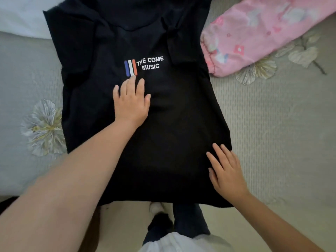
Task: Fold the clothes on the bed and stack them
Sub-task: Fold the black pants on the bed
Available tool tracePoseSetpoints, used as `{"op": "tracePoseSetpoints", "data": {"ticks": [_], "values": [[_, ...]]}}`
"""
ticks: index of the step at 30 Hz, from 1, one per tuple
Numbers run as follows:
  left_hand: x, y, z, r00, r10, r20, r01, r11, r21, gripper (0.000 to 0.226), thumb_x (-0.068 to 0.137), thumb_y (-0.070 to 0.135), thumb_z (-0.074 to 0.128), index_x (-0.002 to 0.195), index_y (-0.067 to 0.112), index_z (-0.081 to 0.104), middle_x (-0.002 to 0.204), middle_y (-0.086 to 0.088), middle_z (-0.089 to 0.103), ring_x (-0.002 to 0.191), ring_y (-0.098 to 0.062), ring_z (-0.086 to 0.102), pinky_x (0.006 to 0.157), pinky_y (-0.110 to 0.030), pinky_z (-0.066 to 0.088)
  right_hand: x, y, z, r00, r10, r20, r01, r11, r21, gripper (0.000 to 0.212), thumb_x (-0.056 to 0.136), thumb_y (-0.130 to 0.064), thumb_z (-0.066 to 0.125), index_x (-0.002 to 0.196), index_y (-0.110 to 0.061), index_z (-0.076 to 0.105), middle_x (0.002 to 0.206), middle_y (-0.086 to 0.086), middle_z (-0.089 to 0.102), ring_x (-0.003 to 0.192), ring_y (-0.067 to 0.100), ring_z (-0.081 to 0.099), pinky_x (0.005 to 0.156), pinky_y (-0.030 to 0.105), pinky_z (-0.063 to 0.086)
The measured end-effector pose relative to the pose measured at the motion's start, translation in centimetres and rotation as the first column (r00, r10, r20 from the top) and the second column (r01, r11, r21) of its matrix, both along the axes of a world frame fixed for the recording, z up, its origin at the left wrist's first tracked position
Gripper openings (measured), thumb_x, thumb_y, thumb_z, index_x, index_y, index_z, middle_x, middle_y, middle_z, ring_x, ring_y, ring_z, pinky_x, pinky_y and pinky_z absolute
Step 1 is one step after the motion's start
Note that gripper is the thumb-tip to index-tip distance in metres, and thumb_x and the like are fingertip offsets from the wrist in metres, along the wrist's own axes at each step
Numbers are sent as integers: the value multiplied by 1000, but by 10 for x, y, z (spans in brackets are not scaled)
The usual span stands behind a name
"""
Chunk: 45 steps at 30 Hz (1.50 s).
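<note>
While flat, both hands — left hand (131, 102), right hand (226, 171) — press shirt (163, 124)

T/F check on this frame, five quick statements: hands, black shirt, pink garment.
1. The left hand lies flat on the black T-shirt, just below its printed logo. True.
2. The right hand pinches the shirt's hem and lifts it. False: its fingers are straight and rest flat near the shirt's right edge.
3. The pink patterned garment lies on top of the black shirt. False: it lies beside it, to the right, on the bedspread.
4. The logo faces up. True.
5. The shirt is folded into a small square. False: it is spread out long, with the sides apparently turned in.
</note>
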State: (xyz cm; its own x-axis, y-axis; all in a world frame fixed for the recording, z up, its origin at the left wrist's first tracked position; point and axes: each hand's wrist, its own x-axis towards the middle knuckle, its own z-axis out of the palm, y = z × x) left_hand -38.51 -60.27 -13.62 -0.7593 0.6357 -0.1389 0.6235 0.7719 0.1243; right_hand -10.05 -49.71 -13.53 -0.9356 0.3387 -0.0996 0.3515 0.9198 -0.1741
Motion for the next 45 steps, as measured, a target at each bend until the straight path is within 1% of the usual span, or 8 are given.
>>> {"op": "tracePoseSetpoints", "data": {"ticks": [4,10,18,23,27,33,41,45], "values": [[95,-55,10,963,-269,1,265,950,166,45,85,24,45,115,-6,58,123,-26,55,115,-40,53,95,-55,39,55,-24,-2,979,203,12,-204,976,73,50,98,-41,21,120,-11,54,125,16,57,122,33,43,106,44,18],[221,-141,0,930,-362,67,365,930,-46,72,53,34,87,109,-5,63,116,-22,61,106,-39,59,81,-62,44,86,-20,-3,857,441,267,-500,839,217,81,45,-22,90,119,-15,60,124,13,59,112,32,58,86,55,46],[247,-137,-18,982,-173,71,181,977,-115,95,41,37,90,116,-10,56,121,-27,56,110,-45,54,82,-68,36,75,-9,-6,866,472,167,-496,852,166,68,55,-8,85,116,6,58,122,23,57,109,42,56,84,60,42],[254,-113,-20,992,-127,25,129,988,-91,97,45,52,84,115,-9,57,122,-27,56,112,-42,54,81,-69,35,72,-16,17,905,423,-43,-419,905,72,44,72,3,36,109,15,58,115,29,59,104,49,56,82,63,41],[256,-81,-16,995,-83,-57,85,996,30,94,46,62,78,113,-3,62,120,-21,59,111,-35,57,81,-68,38,70,-22,45,918,364,-159,-356,931,76,45,71,6,32,106,17,59,113,31,59,105,47,54,104,40,33],[254,-86,-17,953,291,83,-302,896,326,57,49,-8,79,104,-7,64,112,-25,62,108,-46,55,89,-68,30,56,0,63,916,397,-64,-387,914,125,57,45,30,66,101,19,60,108,33,61,96,49,59,109,32,12],[182,-210,-6,819,554,150,-573,797,190,56,76,-19,46,131,-10,40,138,-30,37,134,-42,28,111,-48,11,57,-9,40,836,517,183,-541,833,118,47,49,27,58,93,13,67,100,27,66,89,41,65,81,43,50],[183,-237,9,928,301,220,-328,939,100,59,67,-28,42,125,-17,43,131,-35,42,127,-49,35,110,-50,17,77,-25,24,810,434,394,-498,864,73,61,76,16,32,137,9,29,147,25,23,136,38,26,102,19,-26]]}}
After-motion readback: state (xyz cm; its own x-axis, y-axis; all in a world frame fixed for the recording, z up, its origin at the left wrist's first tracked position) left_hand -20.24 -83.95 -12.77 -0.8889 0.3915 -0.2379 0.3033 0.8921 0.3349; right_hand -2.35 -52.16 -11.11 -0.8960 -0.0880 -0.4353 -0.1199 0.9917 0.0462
